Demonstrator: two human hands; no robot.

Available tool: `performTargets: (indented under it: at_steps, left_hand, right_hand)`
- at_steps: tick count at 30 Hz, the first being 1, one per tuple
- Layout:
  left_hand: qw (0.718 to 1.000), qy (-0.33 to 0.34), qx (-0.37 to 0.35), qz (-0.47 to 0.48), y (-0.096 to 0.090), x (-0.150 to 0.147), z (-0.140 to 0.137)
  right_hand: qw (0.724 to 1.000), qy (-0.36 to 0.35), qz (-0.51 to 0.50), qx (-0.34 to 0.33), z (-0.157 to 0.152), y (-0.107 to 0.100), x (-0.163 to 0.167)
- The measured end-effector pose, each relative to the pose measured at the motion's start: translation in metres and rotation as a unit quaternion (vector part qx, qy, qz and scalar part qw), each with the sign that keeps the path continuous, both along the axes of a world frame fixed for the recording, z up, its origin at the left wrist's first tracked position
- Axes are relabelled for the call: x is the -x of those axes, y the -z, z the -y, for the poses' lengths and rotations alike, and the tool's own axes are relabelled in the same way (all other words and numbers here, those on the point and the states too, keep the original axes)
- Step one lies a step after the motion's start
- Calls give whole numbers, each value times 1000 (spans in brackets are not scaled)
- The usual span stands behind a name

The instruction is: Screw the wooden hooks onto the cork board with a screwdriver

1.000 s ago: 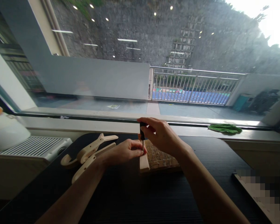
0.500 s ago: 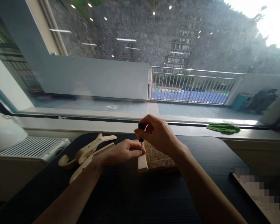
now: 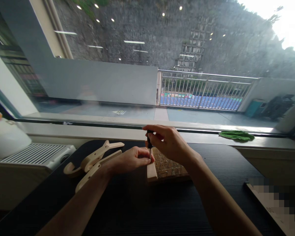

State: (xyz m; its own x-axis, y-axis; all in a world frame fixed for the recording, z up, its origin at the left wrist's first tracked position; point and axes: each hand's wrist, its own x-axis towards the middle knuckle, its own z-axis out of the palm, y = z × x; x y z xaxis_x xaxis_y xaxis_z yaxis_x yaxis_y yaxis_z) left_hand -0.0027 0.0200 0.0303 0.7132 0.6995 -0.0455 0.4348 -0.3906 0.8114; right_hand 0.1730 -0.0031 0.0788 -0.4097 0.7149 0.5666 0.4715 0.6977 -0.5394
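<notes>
My right hand (image 3: pixel 173 142) grips the black handle of a screwdriver (image 3: pixel 149 139), which stands nearly upright with its metal shaft pointing down. Below it lies a pale wooden bar (image 3: pixel 152 173) along the left edge of a brown woven panel (image 3: pixel 170 167). At the shaft's lower end, my left hand (image 3: pixel 134 159) pinches thumb and fingers together over the bar. Whatever lies between those fingertips is too small and covered to make out. Left of this hand, curved pale wooden parts (image 3: pixel 98 155) with dark holes rest on the table, partly behind my left forearm.
The black table (image 3: pixel 130 209) meets a window sill (image 3: pixel 113 132) at its far edge. On the sill lies a green cloth (image 3: pixel 237 135). A white slatted appliance (image 3: pixel 39 154) stands at the left. A long board (image 3: pixel 267 205), partly pixelated, is at the right edge.
My right hand has shifted its fingers on the screwdriver handle, its index finger now stretched over the top. The left hand keeps its pinch; the whole view has slid slightly.
</notes>
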Motion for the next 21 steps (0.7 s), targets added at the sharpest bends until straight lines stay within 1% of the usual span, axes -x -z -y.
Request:
performTargets:
  at_steps: [5, 14, 17, 21]
  left_hand:
    - [1000, -3, -6, -3, 1, 0, -1]
    - [1000, -14, 10, -18, 2, 1, 0]
    - [1000, -17, 9, -15, 3, 1, -1]
    - [1000, -11, 3, -6, 4, 1, -1]
  right_hand:
    - [1000, -6, -1, -19, -1, 1, 0]
    - [998, 24, 8, -64, -4, 4, 5]
    - [998, 26, 4, -58, -3, 5, 6]
    - [1000, 12, 3, -26, -2, 4, 3]
